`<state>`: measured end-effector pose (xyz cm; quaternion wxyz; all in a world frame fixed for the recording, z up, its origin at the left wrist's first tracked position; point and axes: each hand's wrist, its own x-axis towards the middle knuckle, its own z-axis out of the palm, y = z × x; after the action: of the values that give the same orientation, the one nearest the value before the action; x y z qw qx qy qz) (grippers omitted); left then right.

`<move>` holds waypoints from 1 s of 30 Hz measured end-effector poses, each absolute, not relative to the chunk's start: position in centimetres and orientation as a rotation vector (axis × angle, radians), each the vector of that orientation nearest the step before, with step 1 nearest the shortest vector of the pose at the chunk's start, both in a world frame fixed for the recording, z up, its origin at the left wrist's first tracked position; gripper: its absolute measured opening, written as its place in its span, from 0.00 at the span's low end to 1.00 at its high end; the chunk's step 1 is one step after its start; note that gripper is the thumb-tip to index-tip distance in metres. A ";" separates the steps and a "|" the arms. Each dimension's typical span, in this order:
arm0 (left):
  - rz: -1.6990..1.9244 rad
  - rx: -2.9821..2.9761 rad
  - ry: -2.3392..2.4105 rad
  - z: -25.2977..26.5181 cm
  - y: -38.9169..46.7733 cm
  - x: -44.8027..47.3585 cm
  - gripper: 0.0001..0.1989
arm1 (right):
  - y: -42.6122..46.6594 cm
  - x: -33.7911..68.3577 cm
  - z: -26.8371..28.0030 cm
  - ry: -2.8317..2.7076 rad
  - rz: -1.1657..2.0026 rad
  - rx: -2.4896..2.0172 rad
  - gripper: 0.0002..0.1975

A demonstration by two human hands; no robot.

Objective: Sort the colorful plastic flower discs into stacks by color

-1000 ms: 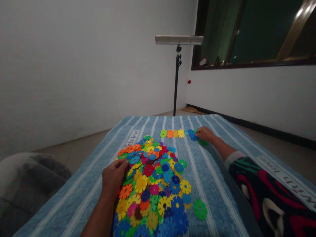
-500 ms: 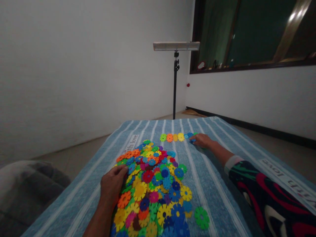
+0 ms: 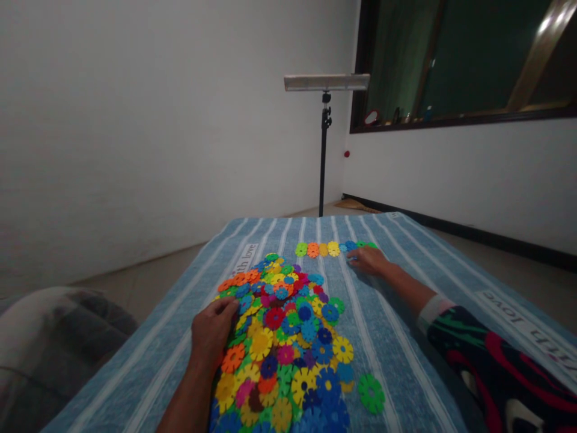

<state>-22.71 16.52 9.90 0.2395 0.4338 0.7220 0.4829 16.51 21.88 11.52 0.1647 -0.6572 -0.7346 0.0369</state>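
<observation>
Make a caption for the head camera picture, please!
Left hand at a colorful disc pile, right hand near a disc row.

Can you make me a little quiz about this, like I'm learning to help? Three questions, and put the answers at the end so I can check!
1. True or false: the left hand is at the left edge of the big pile.
2. Pick one. The right hand is closest to:
A) the window
B) the row of flower pieces
C) the lamp
3. Fill in the missing color: one ____ flower piece lies by itself on the striped cloth, to the right of the pile.

Key:
1. True
2. B
3. green
</observation>
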 end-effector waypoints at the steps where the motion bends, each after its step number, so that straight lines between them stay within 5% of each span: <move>1: 1.315 1.199 1.974 9.7 16.6 -22.8 0.14 | 21.2 15.8 11.6 -2.149 0.094 -1.881 0.10; 19: 1.407 1.207 1.856 8.3 16.9 -22.1 0.15 | 5.4 10.1 12.5 -2.281 0.841 -1.442 0.12; 30: 1.406 1.200 1.850 8.6 16.7 -22.0 0.14 | 3.2 6.1 12.9 -2.645 0.507 -1.604 0.12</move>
<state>-21.97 16.68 8.61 0.2603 0.4430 0.6830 0.5191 6.06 3.23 12.85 0.0032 -0.5117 -0.8438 0.1617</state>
